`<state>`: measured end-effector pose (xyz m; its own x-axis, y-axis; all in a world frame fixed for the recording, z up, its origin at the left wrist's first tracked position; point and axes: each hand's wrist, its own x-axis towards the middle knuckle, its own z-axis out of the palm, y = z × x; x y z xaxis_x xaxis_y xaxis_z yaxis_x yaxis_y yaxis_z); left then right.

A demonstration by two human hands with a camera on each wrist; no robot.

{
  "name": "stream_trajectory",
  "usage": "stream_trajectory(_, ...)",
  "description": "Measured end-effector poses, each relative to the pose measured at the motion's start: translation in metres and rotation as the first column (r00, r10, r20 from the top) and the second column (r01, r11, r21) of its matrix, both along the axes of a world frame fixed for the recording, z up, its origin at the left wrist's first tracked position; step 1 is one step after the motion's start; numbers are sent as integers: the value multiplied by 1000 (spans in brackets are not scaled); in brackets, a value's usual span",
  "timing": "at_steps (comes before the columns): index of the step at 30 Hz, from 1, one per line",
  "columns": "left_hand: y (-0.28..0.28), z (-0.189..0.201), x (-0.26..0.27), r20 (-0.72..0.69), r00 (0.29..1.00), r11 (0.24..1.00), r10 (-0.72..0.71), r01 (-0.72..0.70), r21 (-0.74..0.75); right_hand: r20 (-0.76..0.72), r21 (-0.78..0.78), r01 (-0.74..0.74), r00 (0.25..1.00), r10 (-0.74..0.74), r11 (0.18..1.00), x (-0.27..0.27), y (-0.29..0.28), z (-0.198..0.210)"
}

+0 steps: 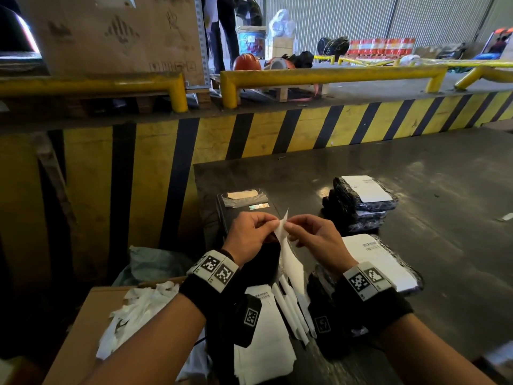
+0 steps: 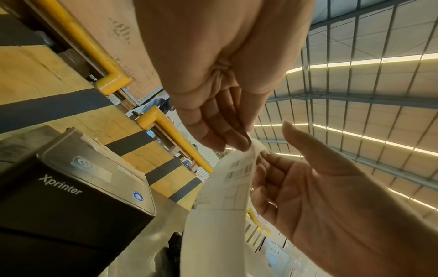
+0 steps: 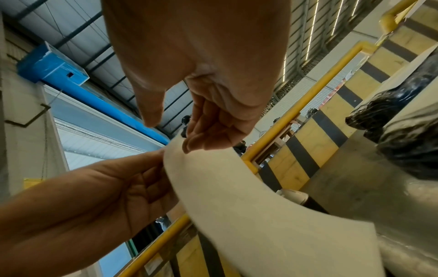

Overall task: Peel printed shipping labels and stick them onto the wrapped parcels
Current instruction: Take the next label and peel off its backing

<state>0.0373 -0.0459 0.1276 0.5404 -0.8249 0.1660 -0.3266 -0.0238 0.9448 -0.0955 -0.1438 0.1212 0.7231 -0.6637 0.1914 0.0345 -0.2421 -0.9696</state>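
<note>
Above the table's near edge, both hands hold up a white shipping label (image 1: 288, 257). My left hand (image 1: 273, 225) pinches its top edge. My right hand (image 1: 290, 226) grips the same corner from the other side. The left wrist view shows the label's (image 2: 225, 187) printed face, with left hand (image 2: 237, 144) and right hand (image 2: 263, 155) meeting at its top. Its blank back (image 3: 249, 206) fills the right wrist view, my right hand's (image 3: 171, 134) fingers against it. Black wrapped parcels (image 1: 361, 201) are stacked at the back right, topped by a label. A nearer labelled parcel (image 1: 385, 265) lies by my right wrist.
A black label printer (image 1: 244, 207) (image 2: 71, 187) stands just beyond my hands. Printed labels (image 1: 263, 343) and rolled backing strips (image 1: 291, 307) lie under my wrists. A cardboard box (image 1: 83, 329) of crumpled backing paper sits at the lower left. A yellow-black striped wall (image 1: 277, 134) rises behind.
</note>
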Motion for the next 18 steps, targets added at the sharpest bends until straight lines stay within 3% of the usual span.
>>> stream_trajectory(4, 3, -4, 2, 59, 998, 1000, 26, -25, -14, 5, -21, 42, 999, -42, 999, 12, 1, -10)
stream_trajectory(11, 27, -29, 34, 149, 972, 979, 181, -192, 65, -44, 102, 161, 986, -158, 982, 3, -13, -40)
stream_trajectory(18, 58, -63, 70, 99, 914, 910, 394, -403, 98, -108, -1, 360, 927, -358, 933, -19, -28, -61)
